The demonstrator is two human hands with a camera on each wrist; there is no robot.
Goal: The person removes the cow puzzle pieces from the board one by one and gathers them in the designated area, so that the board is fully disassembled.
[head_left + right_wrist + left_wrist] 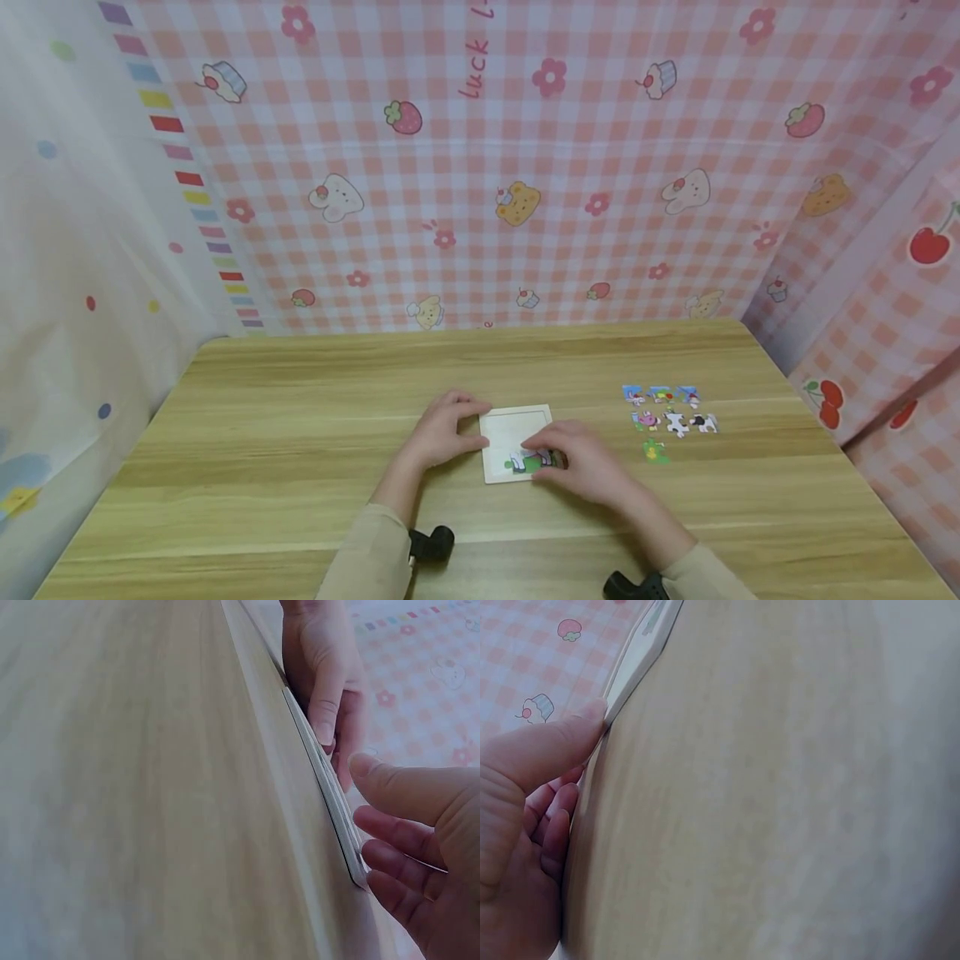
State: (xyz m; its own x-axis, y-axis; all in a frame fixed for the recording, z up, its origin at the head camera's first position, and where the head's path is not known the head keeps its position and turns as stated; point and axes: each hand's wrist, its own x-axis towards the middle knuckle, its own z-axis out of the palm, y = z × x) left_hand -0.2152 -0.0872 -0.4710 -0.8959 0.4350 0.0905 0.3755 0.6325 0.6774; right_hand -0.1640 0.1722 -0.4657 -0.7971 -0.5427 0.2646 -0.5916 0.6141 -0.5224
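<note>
A shallow white-bottomed puzzle tray (498, 479) with a pale rim lies on the table. Along its lower part sit green-and-white jigsaw pieces (531, 462), partly covered by my right hand (581, 462). That hand reaches over the tray's right side, thumb and fingers apart around the pieces; the right wrist view shows nothing gripped between its thumb (409, 791) and fingers. My left hand (442, 433) touches the tray's left edge, thumb below and fingers near the upper corner. In the left wrist view the left thumb (562, 742) rests against the rim, with the other fingers loosely bent.
Several loose jigsaw pieces (676, 423) lie in rough rows right of the tray, with a green one (655, 452) nearest me. The wooden table (300, 450) meets a pink checked cloth (480, 250) behind and hanging cloths on both sides.
</note>
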